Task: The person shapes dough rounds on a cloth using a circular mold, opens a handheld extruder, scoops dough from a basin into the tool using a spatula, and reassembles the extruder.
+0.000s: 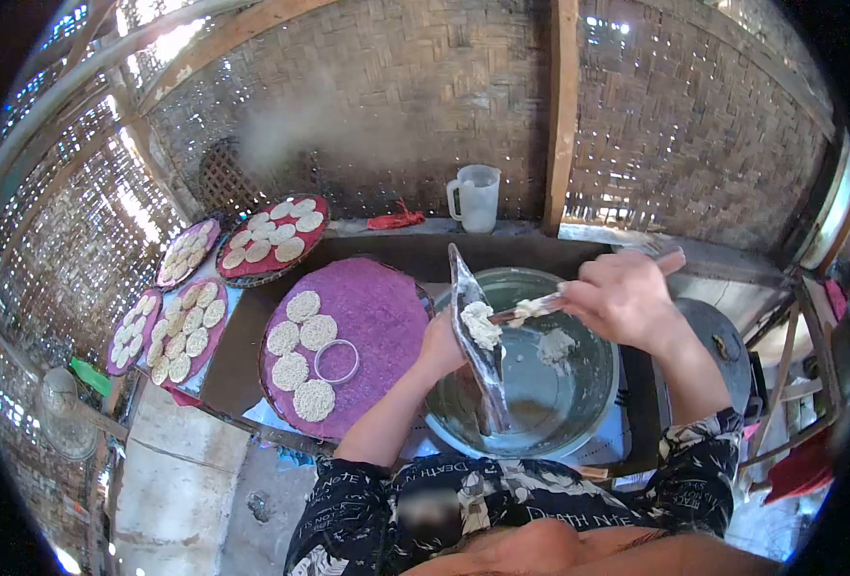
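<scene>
Over a large basin [579,422], my left hand [441,343] holds a long, narrow board [487,379] tilted up, with a lump of white paste [481,325] on its face. My right hand [617,296] is closed round a wooden stick [672,261], whose paste-coated end touches the lump. More paste [556,347] lies in the basin. Left of the basin is a round tray with a purple cloth [377,317], bearing several pale grainy discs [318,332] and a white ring [337,362].
More round trays with discs stand at the left, one with a red cloth [269,252]. A clear jug [479,199] and a red bag [395,218] sit on the back ledge. A round grey lid [711,346] is at the right, near a wooden frame [814,326].
</scene>
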The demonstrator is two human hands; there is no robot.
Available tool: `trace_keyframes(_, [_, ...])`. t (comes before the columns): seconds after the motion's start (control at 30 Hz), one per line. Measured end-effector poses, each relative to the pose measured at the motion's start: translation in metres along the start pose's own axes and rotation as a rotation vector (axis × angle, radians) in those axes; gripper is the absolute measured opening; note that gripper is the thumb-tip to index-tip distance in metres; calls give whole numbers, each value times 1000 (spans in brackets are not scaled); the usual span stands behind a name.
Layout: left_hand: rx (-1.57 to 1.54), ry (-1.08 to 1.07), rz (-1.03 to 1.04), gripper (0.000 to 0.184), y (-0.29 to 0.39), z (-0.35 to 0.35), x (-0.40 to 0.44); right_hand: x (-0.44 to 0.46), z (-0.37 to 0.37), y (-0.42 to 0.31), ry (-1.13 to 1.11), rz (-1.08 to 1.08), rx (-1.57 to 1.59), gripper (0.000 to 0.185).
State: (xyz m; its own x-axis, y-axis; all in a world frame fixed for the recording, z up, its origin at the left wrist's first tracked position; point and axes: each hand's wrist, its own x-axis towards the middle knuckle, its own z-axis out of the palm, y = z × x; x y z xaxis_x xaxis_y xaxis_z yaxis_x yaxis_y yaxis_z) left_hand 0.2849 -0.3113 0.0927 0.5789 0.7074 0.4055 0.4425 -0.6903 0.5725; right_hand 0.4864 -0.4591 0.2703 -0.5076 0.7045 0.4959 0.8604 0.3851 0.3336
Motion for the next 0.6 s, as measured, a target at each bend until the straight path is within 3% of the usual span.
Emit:
trace_keyframes(0.03, [106,-33,-7,33,3,2,0,3,3,-7,-27,-29,-23,11])
trace_keyframes(0.2, [19,-106,-48,35,18,2,-1,2,26,-35,-50,-167,-76,5])
trace_keyframes(0.33, [-52,-56,-39,31,4,-1,-4,-6,17,-20,19,-48,-9,8])
trace_keyframes(0.43, [-538,-38,-175,24,-28,-1,0,-18,0,1,159,178,117,18])
trace_keyframes(0.47, [-839,-56,-339,29,-31,1,2,-21,9,3,172,280,174,18])
trace_keyframes(0.57, [-1019,-68,-256,29,-27,5,-1,-32,52,-4,160,463,291,20])
trace_keyframes(0.6, [-1432,-121,-408,31,-28,5,1,-38,68,-6,156,515,335,22])
